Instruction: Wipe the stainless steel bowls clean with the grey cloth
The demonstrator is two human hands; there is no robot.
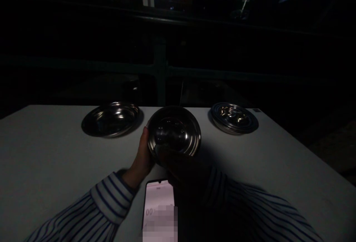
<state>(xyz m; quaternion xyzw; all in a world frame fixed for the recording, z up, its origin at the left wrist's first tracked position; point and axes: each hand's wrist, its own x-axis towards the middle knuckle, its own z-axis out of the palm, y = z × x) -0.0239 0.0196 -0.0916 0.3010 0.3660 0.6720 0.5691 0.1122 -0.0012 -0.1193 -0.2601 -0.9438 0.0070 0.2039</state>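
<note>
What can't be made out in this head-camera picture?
All in the head view:
Right grip: deep shadow hides its finger positions.
Left grip: most fingers hidden by the held bowl.
Phone: lower screen pixelated, bottom end cut off by the picture's edge.
Dish at far right: dimness and glare hide whether it's one piece or several stacked.

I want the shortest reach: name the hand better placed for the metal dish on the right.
Probably the right hand: it is nearer the metal dish, while the left hand holds the middle bowl. The right's grip is too dark to judge.
</note>
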